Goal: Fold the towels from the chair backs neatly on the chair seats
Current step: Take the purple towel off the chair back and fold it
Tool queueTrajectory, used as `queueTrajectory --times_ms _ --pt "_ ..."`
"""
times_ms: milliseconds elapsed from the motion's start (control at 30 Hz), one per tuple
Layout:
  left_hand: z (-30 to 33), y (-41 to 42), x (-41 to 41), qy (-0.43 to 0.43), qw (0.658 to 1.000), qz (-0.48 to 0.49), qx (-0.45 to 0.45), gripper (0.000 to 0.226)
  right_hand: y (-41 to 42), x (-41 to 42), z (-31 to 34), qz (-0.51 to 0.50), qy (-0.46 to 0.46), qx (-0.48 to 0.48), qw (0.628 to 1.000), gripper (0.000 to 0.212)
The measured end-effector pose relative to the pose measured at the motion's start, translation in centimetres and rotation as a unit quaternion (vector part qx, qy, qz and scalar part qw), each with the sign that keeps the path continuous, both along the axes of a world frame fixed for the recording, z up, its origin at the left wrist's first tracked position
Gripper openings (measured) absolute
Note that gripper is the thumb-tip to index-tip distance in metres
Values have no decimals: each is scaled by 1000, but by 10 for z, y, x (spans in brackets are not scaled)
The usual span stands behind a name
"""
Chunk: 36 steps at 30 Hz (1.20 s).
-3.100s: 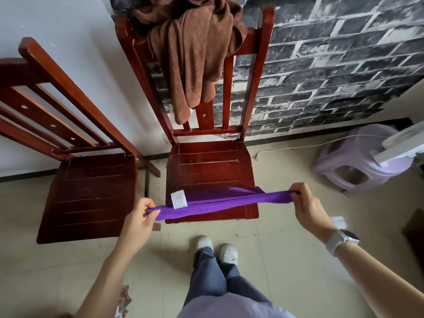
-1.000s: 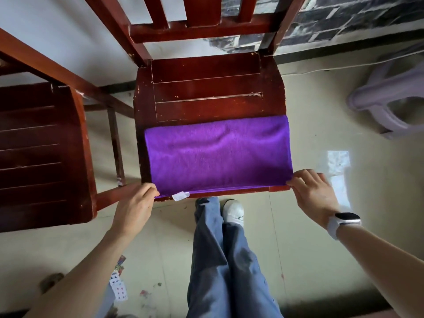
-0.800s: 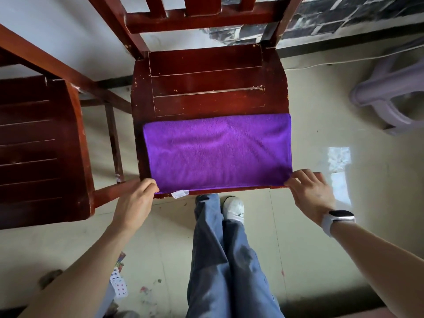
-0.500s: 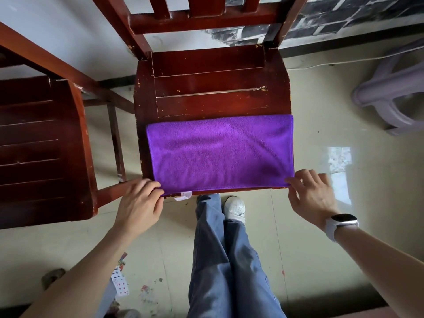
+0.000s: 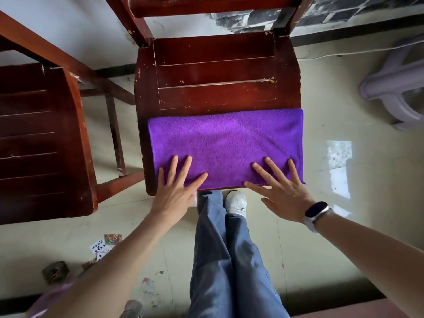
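Nearest the camera, a person's legs in blue-grey trousers (image 5: pixel 229 260) are seen from above, with a white shoe (image 5: pixel 236 201) planted on the pale tiled floor (image 5: pixel 321 249). A few playing cards (image 5: pixel 102 245) are scattered on the floor to the lower left.

Both bare forearms are stretched forward. A smartwatch (image 5: pixel 317 212) is worn on the right wrist. The left hand (image 5: pixel 175 191) and the right hand (image 5: pixel 281 191) are held flat with fingers straight and spread; nothing is gripped. The fingers of both are laid on the near part of a folded purple towel (image 5: pixel 226 143), the left hand towards its left end, the right hand towards its right end.

The towel is spread as a flat rectangle across the front half of a dark red wooden chair seat (image 5: pixel 215 72), its near edge lined up with the seat's front edge. The slatted back half of the seat is left uncovered.

A second wooden chair (image 5: pixel 39 138) is placed just to the left. A lilac plastic stool (image 5: pixel 394 88) is seen at the right edge, with a thin white cable (image 5: pixel 321 56) lying along the floor beside it. Beyond, a white wall and a patch of grey brick-pattern wall (image 5: pixel 325 14) are visible.
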<state>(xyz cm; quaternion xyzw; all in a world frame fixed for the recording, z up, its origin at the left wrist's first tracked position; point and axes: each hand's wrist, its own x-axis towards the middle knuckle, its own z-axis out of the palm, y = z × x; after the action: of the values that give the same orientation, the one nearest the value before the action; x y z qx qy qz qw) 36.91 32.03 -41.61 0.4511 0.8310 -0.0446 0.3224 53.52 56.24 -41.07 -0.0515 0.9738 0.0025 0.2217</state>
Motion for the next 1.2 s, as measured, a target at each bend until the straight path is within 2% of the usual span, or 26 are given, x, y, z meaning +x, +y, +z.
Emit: queueTrajectory --times_ms 100,167,200,300,400,500,700,900,967,1000,1100,1200 --pt "15 4 -10 -40 998 17 52 43 11 -1 6 -37 44 -63 996 41" --pt "19 17 -16 -10 993 29 118 27 11 -18 10 -85 99 -88 988 37" --pt "18 27 -19 8 990 35 140 25 10 -30 11 -96 115 -85 985 38" --pt "11 62 -29 34 991 51 116 52 1 -74 5 -107 120 -51 986 46" --pt "-4 82 -37 34 998 45 37 93 -3 -107 -8 -141 69 -23 987 62" --pt "-15 81 -43 41 998 44 6 116 7 -116 -22 -165 33 -23 985 71" --pt "-21 58 -55 46 994 92 -16 128 41 -92 -27 -166 16 -7 986 67" --pt "-16 35 -62 35 991 129 -32 130 75 -60 -17 -245 6 -4 969 55" --pt "-12 36 -61 41 990 125 -42 131 77 -56 -13 -327 15 -24 945 54" --pt "-10 38 -60 45 990 123 -43 131 77 -56 -12 -395 23 -46 917 54" --pt "-3 40 -48 54 993 96 -38 128 73 -51 -7 -580 64 -123 803 44" --pt "-1 39 -31 39 994 90 -52 121 62 -45 -2 -639 75 -167 747 27"
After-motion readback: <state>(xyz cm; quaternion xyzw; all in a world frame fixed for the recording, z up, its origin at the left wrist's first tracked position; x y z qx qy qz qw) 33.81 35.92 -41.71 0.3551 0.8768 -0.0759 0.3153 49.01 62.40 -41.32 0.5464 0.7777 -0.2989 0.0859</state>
